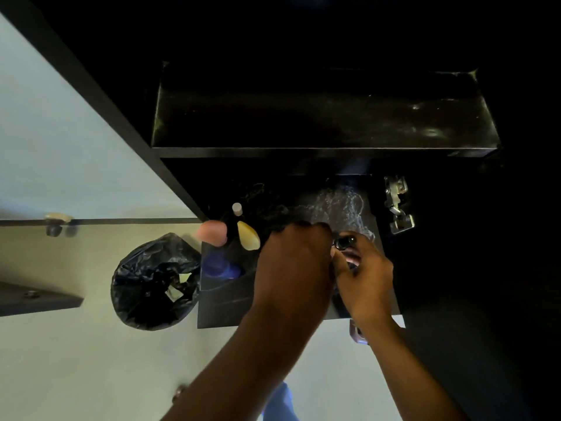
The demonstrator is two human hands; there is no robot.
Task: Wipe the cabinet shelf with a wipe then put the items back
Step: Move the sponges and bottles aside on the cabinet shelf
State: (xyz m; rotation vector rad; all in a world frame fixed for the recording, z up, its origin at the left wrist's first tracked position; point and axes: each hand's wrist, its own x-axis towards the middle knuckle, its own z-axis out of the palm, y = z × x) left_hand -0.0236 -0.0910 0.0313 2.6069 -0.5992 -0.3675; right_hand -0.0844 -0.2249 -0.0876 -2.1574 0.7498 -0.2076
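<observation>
The upper cabinet shelf (318,123) is dark, glossy and bare, with faint streaks at its right end. Below it, on the lower shelf (224,302), both hands meet. My right hand (365,281) pinches a small dark shiny round container (344,242). My left hand (293,268) is curled beside it, fingertips against the same spot; what it grips is hidden. At the left of the lower shelf stand bottles with a pink cap (212,232), a yellow cap (249,235), a white cap (236,208) and a blue top (220,265).
Crinkled clear plastic (337,205) and dark lacy stuff (267,208) lie behind my hands. A metal hinge (397,205) sits on the cabinet's right wall. A bin lined with a black bag (154,281) stands on the pale floor to the left.
</observation>
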